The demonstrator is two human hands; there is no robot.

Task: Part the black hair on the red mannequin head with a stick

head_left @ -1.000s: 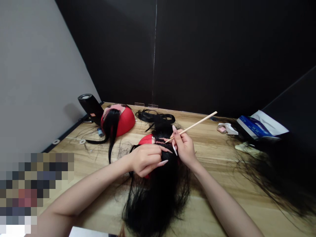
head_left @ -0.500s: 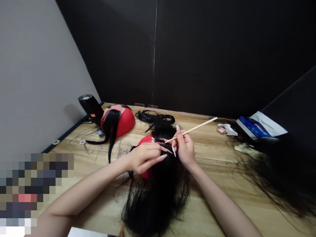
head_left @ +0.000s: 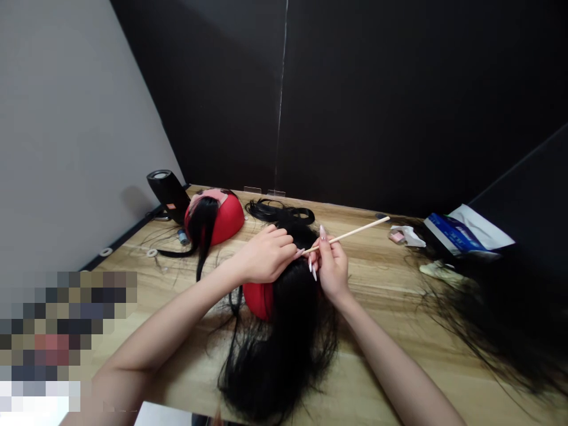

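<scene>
A black-haired wig (head_left: 290,331) lies on a red dome-shaped form (head_left: 257,300) in front of me, its long hair spread toward the table's near edge. My right hand (head_left: 332,266) is closed in a pinch on a thin pale wooden stick (head_left: 361,228), which slants up to the right. The stick's lower end reaches the hair at the crown, where its tip is too small to make out. My left hand (head_left: 271,254) bends over the top of the form, fingers closed together, fingertips meeting near that lower end. What they pinch is hidden.
Behind on the left stands another red form (head_left: 228,219) with black hair, beside a black cylindrical speaker (head_left: 168,195). A coil of black hair (head_left: 284,210) lies at the back. To the right are a blue-and-white packet (head_left: 461,231), crumpled tissue (head_left: 410,235) and loose black hair (head_left: 497,307).
My left hand has risen and turned over the crown, its fingers now closed near the stick's lower end. My right hand and the stick have hardly moved. The view has shifted slightly.
</scene>
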